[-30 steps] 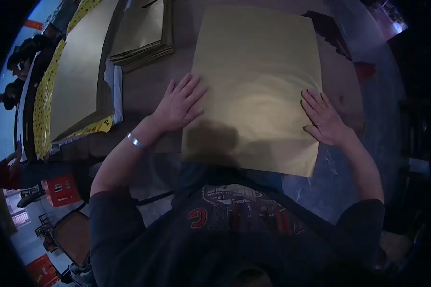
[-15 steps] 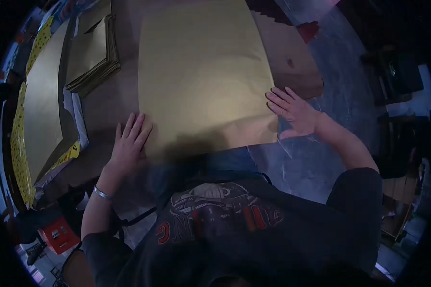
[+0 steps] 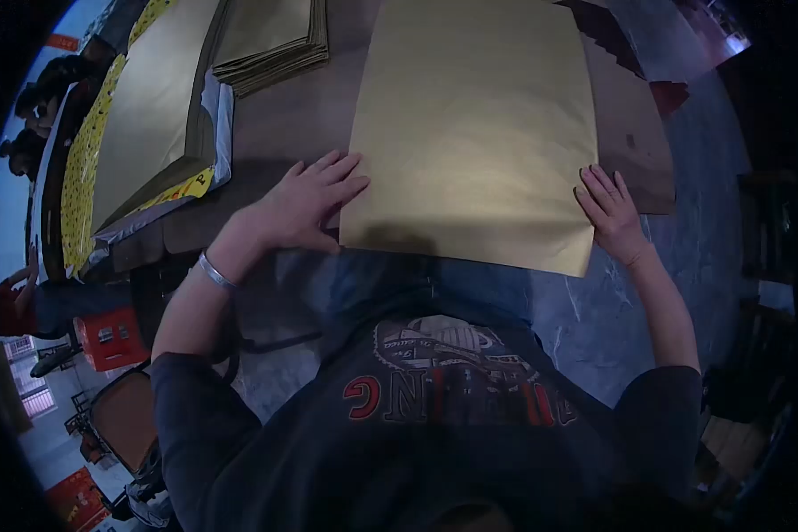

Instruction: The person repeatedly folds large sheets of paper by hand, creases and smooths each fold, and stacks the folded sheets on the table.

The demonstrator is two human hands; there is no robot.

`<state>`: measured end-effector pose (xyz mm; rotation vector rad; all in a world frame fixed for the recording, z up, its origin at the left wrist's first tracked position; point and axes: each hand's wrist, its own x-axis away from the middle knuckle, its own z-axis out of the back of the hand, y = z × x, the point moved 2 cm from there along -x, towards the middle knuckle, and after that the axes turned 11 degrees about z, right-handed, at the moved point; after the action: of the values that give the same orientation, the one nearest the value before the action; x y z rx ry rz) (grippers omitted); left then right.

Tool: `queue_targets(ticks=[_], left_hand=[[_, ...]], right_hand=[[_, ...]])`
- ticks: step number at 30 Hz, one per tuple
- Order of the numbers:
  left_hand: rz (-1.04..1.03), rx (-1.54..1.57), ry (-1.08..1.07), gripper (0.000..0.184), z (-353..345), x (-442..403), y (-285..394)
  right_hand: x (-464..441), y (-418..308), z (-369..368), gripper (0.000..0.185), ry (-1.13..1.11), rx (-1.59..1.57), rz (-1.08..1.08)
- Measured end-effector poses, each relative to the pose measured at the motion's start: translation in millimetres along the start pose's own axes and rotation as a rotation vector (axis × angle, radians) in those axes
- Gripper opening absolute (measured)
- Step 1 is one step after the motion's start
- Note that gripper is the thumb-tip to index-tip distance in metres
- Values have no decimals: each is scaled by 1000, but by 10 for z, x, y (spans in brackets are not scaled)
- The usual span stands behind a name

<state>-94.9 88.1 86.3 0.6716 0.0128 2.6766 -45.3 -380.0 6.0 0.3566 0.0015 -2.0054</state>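
A large sheet of golden-brown kraft paper (image 3: 479,133) lies in front of me, its near edge hanging over or close to the table's front edge. My left hand (image 3: 315,199) is open, with fingertips on the sheet's left edge and the thumb near its lower left corner. At the right edge, my right hand (image 3: 614,215) is also open, its fingertips resting on the paper near the lower right corner. Left of the sheet sits a thick pile of smaller kraft paper pieces (image 3: 270,40), possibly folded or layered.
A stack of big kraft sheets (image 3: 155,97) rests on yellow patterned wrapping (image 3: 84,177) at the left. The brown tabletop (image 3: 279,124) shows between. A red stool (image 3: 111,337) and a chair (image 3: 124,417) stand lower left. Another person's red sleeve (image 3: 9,310) appears at far left.
My view has shifted, so the table's things appear farther right and the left-hand piles higher. My left hand has turned sideways along the sheet's edge. The sheet's near edge looks flatter.
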Motion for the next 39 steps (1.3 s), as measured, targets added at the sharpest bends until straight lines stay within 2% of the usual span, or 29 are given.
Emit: queue_targets(ticks=[1, 3, 4, 5, 7, 10, 11, 14, 15, 20, 21, 22, 23, 24, 26, 28, 30, 34, 38, 39], left_hand=[[-99, 103, 86, 80, 111, -58, -51], [112, 497, -59, 66, 353, -243, -128], [107, 565, 110, 56, 322, -384, -214], [98, 557, 114, 56, 284, -517, -266], [225, 662, 188, 47, 359, -852, -358], [199, 666, 347, 46, 477, -1406, -399], [195, 596, 399, 39, 586, -1570, -385], [257, 466, 514, 35, 873, -2147, -462], [198, 451, 568, 33, 939, -2348, -549], [287, 431, 603, 28, 1197, -3522, -916], [95, 173, 724, 28, 1001, -4039, -1255], [-97, -87, 835, 29, 1205, -4043, -1057], [70, 264, 761, 33, 1343, -4017, -989], [55, 269, 761, 33, 1536, -3993, -918], [110, 241, 360, 37, 1665, -4067, -858], [152, 219, 393, 38, 1765, -4031, -783], [161, 249, 246, 37, 1789, -4033, -823], [106, 273, 222, 40, 1846, -3930, -742], [98, 159, 217, 39, 1993, -3973, -812], [158, 145, 287, 38, 2116, -3944, -821]], right_hand=[[-6, 12, 19, 45, -14, -25, -10], [42, 43, -71, 45, -4, -6, -9], [37, 30, -75, 47, -1, -5, -6], [37, 19, -59, 48, 3, 1, -8], [30, 18, -32, 51, -26, -53, -26], [-7, 5, 45, 52, -38, -119, -44], [-1, 2, 25, 52, -33, -132, -41], [11, -5, 37, 49, -36, -173, -59], [-2, -20, 39, 49, -19, -185, -73], [-9, 9, 71, 51, -117, -222, -89], [-16, 17, 79, 49, -102, -214, -85], [-19, 16, 78, 49, -116, -212, -88], [-17, 24, 72, 49, -133, -215, -90], [-16, 30, 91, 51, -153, -238, -99], [14, 28, 47, 53, -120, -249, -95], [-22, 51, 111, 53, -156, -311, -134], [-3, 46, 93, 51, -129, -304, -116], [-29, 63, 130, 50, -170, -306, -99], [-173, 190, 229, 53, -228, -388, -63], [-213, 263, 207, 52, -216, -339, -2]])
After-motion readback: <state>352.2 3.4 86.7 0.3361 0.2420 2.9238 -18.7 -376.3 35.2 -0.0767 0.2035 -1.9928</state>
